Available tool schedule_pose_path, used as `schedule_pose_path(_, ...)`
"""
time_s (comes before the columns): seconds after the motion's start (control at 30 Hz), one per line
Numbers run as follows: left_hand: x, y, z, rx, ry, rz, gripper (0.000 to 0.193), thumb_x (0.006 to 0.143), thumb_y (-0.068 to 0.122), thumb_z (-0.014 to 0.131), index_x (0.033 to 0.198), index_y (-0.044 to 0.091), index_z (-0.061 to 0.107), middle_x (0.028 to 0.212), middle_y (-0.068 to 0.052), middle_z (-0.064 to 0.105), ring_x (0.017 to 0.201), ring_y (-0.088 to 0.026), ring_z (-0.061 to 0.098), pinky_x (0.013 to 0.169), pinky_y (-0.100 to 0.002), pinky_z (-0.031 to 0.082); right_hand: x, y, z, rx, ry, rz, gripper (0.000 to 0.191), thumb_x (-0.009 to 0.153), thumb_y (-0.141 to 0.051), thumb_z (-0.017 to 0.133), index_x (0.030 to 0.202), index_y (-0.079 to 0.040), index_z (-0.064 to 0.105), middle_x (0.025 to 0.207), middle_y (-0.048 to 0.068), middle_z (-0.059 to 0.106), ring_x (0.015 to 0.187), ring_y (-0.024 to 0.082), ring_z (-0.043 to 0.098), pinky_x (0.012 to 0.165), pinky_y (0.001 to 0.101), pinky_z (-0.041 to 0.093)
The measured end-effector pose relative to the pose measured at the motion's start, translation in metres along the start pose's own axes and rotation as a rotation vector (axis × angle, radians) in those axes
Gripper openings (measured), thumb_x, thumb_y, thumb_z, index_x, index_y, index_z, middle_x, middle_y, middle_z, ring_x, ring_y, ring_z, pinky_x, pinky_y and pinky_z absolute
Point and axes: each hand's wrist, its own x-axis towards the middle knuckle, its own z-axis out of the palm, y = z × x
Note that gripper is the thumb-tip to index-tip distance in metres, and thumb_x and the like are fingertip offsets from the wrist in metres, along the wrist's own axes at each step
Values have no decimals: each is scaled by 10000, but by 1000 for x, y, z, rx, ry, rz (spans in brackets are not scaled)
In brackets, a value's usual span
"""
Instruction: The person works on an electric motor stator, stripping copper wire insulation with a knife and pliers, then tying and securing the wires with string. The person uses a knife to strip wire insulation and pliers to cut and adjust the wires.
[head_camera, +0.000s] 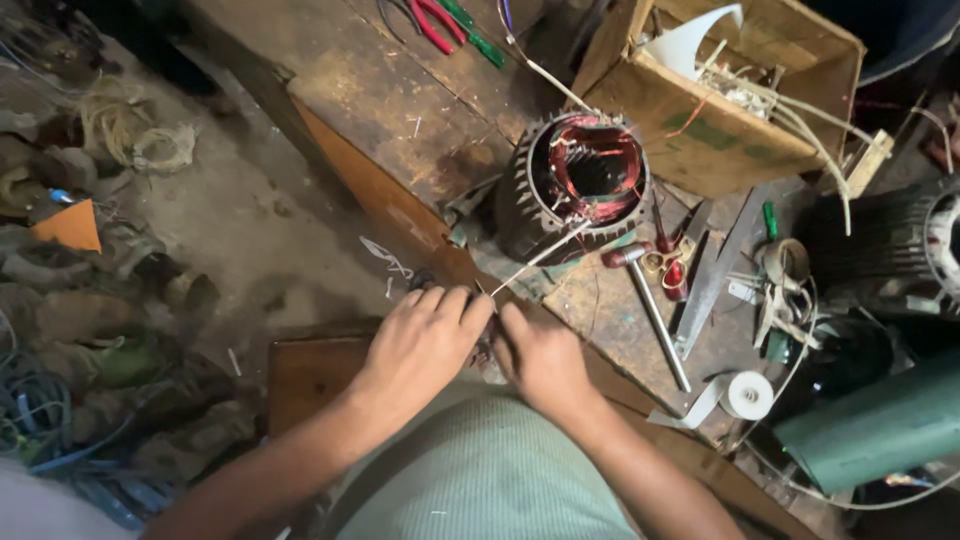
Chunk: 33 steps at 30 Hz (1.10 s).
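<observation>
Pinching together at the near edge of the wooden workbench (400, 120), the left hand (425, 340) and right hand (542, 358) meet fingertip to fingertip, their fingers curled narrow and closed around the lower end of a thin pale sleeved wire (535, 258); exactly what small part sits between the two hands is hidden by the knuckles, so I cannot tell. That wire runs up and away from the fingers to the motor stator (575, 185), a dark ribbed housing with reddish copper windings inside, standing open end up on the bench just beyond the hands. Right of the stator lies a hammer (650, 305) with a metal shaft, its head near the stator's base, and beside it small yellow-handled scissors (665, 262). A roll of white tape (745, 393) rests at the bench's right edge, a loose strip trailing off it. Behind the stator stands a brown cardboard box (720, 130), open at the top, with a faded green patch on its side and white wires and a curled white sheet sticking out. Red-handled pliers (432, 25) lie at the far end of the bench, well apart from the hands.
</observation>
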Motion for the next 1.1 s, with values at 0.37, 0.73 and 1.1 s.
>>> schedule_pose_path(0.37, 16, 5, 15, -771, -297, -440, 186, 962, 235, 603, 1112, 126, 621, 959, -171, 780, 785, -237, 778, 719, -352, 606, 1, 3, -25, -27, -97, 286, 168, 921, -196, 681, 1035, -95, 609, 653, 163, 635, 566, 382, 646, 510, 493, 503)
schedule_pose_path(0.73, 2, -6, -8, -108, -123, -47, 371, 824, 261, 666, 1169, 142, 601, 1247, -207, 656, 885, -387, 724, 682, -472, 599, 14, -8, -10, -194, -100, 248, 244, 860, -212, 704, 967, -48, 559, 540, 156, 591, 452, 362, 608, 436, 491, 472)
schedule_pose_path(1.1, 7, 3, 25, -470, -254, -307, 180, 963, 176, 608, 1132, 115, 591, 830, -128, 763, 819, -292, 753, 729, -410, 586, 0, 5, -4, 132, -213, 167, 225, 861, -153, 689, 1051, -59, 614, 663, 181, 646, 593, 392, 651, 547, 502, 528)
